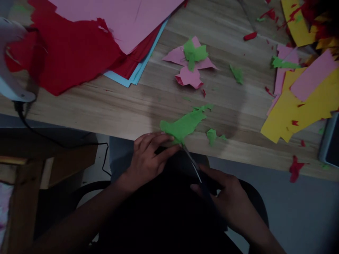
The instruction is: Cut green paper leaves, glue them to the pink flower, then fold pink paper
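Note:
My left hand [149,155] pinches the lower edge of a green piece of paper [185,123] at the table's front edge. In my right hand [230,197] is a pair of scissors [192,163], its dark handles mostly lost against dark clothing. The blade tips touch the green paper close to my left fingertips. Farther back lies a pink paper shape [189,77] with green paper [194,53] on top of it. Small green scraps [212,135] rest right of the held piece.
Large pink [127,21], red [76,53] and blue [123,78] sheets are stacked at the back left, beside a white device [16,63] with a black cable [60,143]. Yellow paper [304,102] and several scraps lie on the right, near a dark-screened device [329,141].

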Demonstrator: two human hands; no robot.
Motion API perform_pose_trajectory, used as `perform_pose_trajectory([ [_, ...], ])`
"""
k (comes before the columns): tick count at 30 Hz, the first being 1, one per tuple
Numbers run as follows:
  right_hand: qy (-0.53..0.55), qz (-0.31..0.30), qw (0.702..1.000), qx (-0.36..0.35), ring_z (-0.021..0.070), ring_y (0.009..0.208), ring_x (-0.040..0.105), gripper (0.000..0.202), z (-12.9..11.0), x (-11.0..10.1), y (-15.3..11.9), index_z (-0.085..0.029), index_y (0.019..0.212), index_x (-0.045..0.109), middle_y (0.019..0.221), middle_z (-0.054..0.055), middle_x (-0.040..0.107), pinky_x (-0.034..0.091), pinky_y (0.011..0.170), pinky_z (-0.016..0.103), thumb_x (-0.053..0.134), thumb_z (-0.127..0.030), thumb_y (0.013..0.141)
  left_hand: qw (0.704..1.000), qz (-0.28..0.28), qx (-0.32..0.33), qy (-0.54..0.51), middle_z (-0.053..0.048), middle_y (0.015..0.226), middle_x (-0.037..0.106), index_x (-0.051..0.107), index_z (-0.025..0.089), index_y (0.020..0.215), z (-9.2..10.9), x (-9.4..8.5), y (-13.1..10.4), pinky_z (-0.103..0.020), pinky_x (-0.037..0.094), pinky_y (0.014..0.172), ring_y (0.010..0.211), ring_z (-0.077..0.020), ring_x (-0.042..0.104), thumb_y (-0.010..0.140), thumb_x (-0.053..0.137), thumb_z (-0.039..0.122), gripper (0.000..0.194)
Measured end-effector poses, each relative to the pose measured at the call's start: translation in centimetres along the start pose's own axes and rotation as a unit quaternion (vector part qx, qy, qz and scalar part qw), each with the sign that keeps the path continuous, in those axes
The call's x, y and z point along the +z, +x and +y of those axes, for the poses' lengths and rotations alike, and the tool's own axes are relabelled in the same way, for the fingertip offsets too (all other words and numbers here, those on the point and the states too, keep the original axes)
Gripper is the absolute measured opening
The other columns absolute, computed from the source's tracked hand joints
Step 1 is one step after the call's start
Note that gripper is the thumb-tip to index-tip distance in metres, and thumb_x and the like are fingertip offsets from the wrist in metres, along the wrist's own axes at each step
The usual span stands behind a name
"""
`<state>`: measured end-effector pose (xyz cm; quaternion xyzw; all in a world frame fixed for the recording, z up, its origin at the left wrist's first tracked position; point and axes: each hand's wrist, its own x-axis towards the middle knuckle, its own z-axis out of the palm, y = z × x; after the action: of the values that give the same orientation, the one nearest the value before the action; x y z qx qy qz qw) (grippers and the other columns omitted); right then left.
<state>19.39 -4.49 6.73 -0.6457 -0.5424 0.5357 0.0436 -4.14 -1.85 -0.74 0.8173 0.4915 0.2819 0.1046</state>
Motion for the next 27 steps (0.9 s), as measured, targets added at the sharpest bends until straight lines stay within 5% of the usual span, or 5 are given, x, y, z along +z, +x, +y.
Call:
perform_pose_trajectory([
  [10, -0.093, 0.053, 0.992, -0.061, 0.0254, 0.085, 0.077, 0.041, 0.9, 0.5, 0.3, -0.027, 0.122, 0.074, 0.101, 0.006, 0.08, 0.061, 0.071, 0.036, 0.066, -0.046, 0.086, 1.0, -0.002, 0.004, -0.011, -0.003, 0.121, 0.067, 0.067, 0.032, 0.117, -0.2, 0.1, -0.1, -0.043, 0.04, 0.102, 0.118, -0.0241, 0.059, 0.088, 0.063, 0.012, 0.036],
  [27, -0.066, 0.055, 0.995, -0.05, 0.024, 0.079, 0.077, 0.037, 1.8, 0.6, 0.1, -0.029, 0.119, 0.075, 0.094, 0.003, 0.081, 0.06, 0.068, 0.034, 0.067, -0.045, 0.086, 1.0, 0.003, -0.002, 0.008, -0.003, 0.118, 0.069, 0.066, 0.035, 0.12, 0.0, 0.3, -0.1, -0.044, 0.04, 0.099, 0.116, -0.0246, 0.059, 0.089, 0.064, 0.013, 0.038],
])
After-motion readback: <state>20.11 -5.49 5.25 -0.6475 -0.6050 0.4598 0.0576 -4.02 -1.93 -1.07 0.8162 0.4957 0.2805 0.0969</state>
